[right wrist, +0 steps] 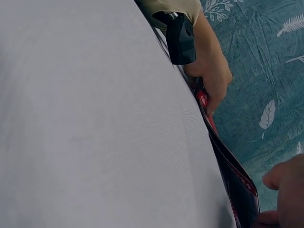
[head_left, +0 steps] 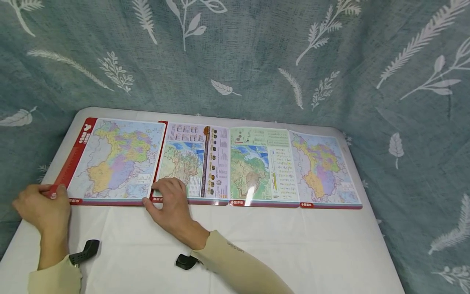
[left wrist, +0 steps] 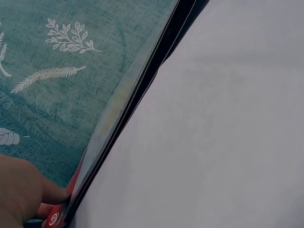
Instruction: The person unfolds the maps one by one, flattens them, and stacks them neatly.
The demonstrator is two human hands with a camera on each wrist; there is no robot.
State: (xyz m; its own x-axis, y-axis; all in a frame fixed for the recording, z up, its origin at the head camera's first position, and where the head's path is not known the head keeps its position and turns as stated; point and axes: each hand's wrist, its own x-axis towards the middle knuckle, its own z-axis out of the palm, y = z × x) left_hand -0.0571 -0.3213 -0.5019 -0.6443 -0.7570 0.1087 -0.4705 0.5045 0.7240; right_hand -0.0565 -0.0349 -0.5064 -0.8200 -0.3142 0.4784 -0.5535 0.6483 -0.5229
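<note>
A laminated map sheet (head_left: 121, 163) with a red left margin lies at the left end of a row of maps. My left hand (head_left: 47, 208) grips its near left corner, thumb on top; in the left wrist view, that hand (left wrist: 23, 192) pinches the red strip. My right hand (head_left: 172, 208) is at the sheet's near right corner, thumb tip by the corner, the other fingers bent over the second map (head_left: 183, 163). Near the right hand (right wrist: 287, 192), the right wrist view shows dark sheet edges (right wrist: 237, 190) parted, with thumb and a fingertip apart.
Rightward lie a third map (head_left: 249, 171) and a fourth map (head_left: 323, 167), edge to edge. All rest on a white-covered table (head_left: 312, 249). A green leaf-patterned curtain (head_left: 249, 61) hangs close behind and beside the table. Each wrist bears a black camera (head_left: 86, 252).
</note>
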